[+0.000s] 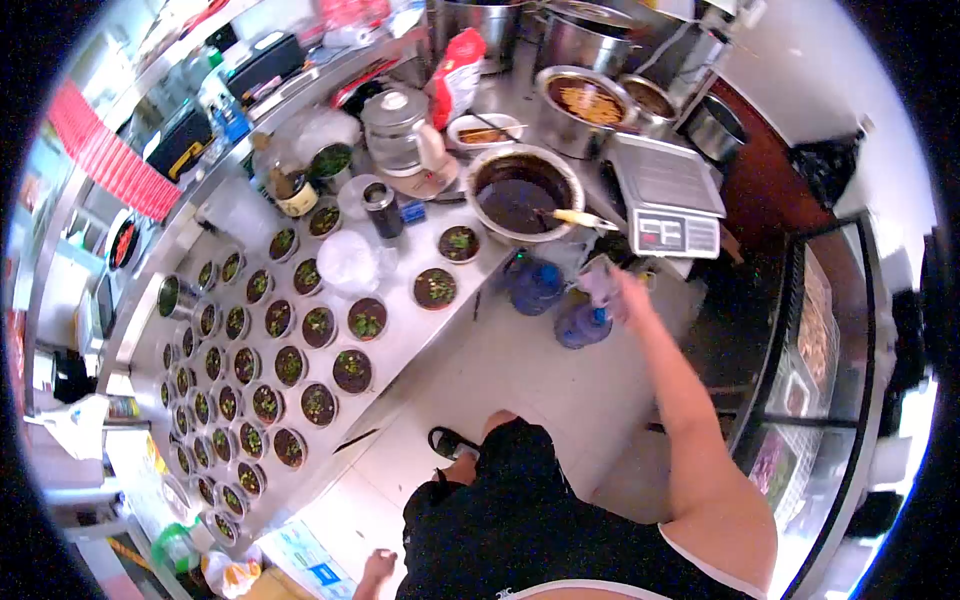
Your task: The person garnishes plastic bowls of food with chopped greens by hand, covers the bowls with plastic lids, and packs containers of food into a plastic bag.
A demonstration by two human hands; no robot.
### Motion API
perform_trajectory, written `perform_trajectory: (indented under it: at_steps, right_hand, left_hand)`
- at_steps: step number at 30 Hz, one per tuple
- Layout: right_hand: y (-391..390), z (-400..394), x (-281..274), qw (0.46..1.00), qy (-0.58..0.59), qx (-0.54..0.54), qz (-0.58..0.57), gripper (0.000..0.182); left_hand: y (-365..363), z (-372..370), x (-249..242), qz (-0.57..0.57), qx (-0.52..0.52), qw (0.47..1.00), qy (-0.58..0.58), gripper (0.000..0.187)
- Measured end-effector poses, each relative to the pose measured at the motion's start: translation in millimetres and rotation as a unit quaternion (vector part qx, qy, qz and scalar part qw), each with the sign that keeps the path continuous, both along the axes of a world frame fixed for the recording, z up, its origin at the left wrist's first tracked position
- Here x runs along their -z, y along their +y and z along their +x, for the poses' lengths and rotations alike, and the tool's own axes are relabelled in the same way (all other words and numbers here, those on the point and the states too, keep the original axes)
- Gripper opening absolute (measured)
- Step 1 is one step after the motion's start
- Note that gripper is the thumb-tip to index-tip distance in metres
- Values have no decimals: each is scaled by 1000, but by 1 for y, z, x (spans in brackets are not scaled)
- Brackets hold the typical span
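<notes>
My right hand (633, 296) reaches out beside the counter's end, closed around a crumpled, see-through purplish piece (601, 282) that looks like thin plastic. Just below it on the floor stand two blue water jugs, a nearer jug (583, 325) and a farther jug (537, 287). Above the hand, a large bowl of dark sauce (522, 198) sits at the counter's edge with a light-handled utensil (580, 217) resting in it. Low in the view, my left hand (378, 568) hangs by my side, fingers curled, with nothing showing in it.
Many clear cups (352, 370) with dark contents and chopped greens stand in rows on the steel counter (400, 345). A digital scale (668, 190), a glass kettle (397, 130) and a pot (583, 105) stand farther back. At right is a glass display case (800, 390).
</notes>
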State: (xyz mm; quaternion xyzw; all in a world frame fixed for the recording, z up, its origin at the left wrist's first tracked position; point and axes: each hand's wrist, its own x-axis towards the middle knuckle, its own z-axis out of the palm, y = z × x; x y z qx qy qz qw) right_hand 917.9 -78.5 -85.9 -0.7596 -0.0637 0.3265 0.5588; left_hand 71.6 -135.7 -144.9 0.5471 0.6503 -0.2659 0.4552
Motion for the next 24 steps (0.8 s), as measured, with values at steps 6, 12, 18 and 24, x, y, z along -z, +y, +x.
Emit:
perform_trajectory:
  at_steps: [6, 12, 18, 24]
  right_hand:
    - [108, 136, -74, 979, 138, -85, 122, 50]
    - [171, 239, 33, 860, -414, -276, -111, 46]
    - [127, 132, -21, 914, -317, -204, -152, 19]
    - [-41, 13, 50, 848, -70, -446, -277, 12]
  left_hand:
    - [-73, 7, 63, -15, -32, 993, -108, 41]
    - [20, 192, -116, 63, -327, 938, -93, 28]
    - [-24, 250, -90, 47, -453, 881, -132, 34]
    - [-51, 297, -121, 181, -419, 887, -70, 37]
